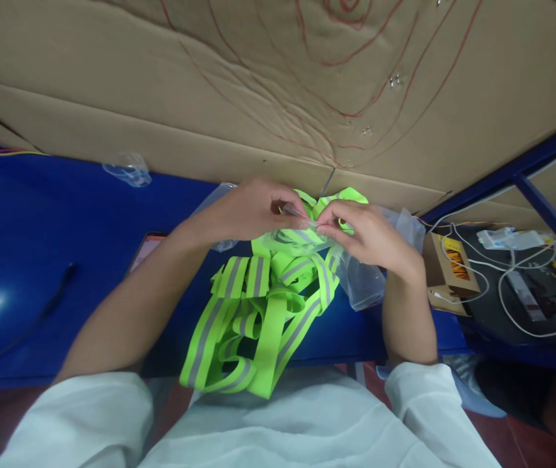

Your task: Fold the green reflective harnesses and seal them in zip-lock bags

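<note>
My left hand [263, 211] and my right hand [356, 231] almost meet above the table, each pinching the edge of a clear plastic bag [297, 239]. Through the thin film some neon green material shows. Below the hands lies a loose heap of neon green reflective straps [268, 312] with grey stripes, looped over one another and hanging past the table's front edge toward my lap. More green strap [353, 195] is behind my fingers. Further clear bags [360, 279] lie by my right wrist, partly under the straps.
A phone [148, 247] lies partly under my left forearm on the blue table [87, 260]. Crumpled plastic [129, 170] rests near the cardboard wall [112, 117]. To the right are a small cardboard box [446, 273], white cables [499, 279] and a blue metal frame [551, 218]. A person's arm shows there.
</note>
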`<state>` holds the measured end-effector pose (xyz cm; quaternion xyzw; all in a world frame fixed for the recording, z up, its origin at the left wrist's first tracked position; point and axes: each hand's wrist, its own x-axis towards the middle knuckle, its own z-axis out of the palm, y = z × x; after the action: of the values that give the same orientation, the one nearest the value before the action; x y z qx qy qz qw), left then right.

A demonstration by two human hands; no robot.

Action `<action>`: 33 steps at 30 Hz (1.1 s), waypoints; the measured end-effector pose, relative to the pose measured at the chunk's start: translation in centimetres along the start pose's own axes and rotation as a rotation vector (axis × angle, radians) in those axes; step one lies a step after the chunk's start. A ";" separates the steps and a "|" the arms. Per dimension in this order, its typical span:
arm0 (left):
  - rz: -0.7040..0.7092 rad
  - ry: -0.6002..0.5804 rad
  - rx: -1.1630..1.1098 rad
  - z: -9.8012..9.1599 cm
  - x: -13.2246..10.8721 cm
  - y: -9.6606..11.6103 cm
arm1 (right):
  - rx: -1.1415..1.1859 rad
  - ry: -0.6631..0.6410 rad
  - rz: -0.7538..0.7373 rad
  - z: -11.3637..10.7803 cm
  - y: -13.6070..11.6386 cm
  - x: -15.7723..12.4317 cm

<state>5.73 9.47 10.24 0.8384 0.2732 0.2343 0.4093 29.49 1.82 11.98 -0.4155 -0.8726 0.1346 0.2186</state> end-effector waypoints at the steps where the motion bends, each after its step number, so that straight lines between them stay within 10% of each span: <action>1: -0.001 -0.046 -0.028 -0.1 0.0 -0.2 | 0.008 -0.016 -0.018 -0.1 -0.2 -0.1; 7: 0.065 -0.146 -0.142 0.8 0.6 -0.4 | 0.176 -0.131 0.100 -1.7 0.1 -0.9; 11: 0.053 -0.377 -0.111 1.4 0.5 0.4 | 0.589 -0.544 0.104 -0.7 4.2 -0.4; 15: 0.054 -0.596 -0.125 1.4 0.2 0.7 | 0.553 -0.028 0.366 4.4 9.6 2.1; 19: 0.036 -0.657 -0.130 0.9 0.0 0.8 | 0.566 0.012 0.378 7.4 13.6 5.8; 29: 0.062 -0.582 -0.068 0.0 -0.2 0.7 | 0.595 0.065 0.394 7.8 15.4 6.8; 33: -0.009 -0.127 0.042 -0.3 -0.4 0.6 | 0.620 -0.088 0.324 4.8 12.6 5.3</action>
<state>5.41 9.12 10.83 0.8588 0.2553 0.1731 0.4090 32.62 13.51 3.98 -0.4560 -0.7216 0.4440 0.2723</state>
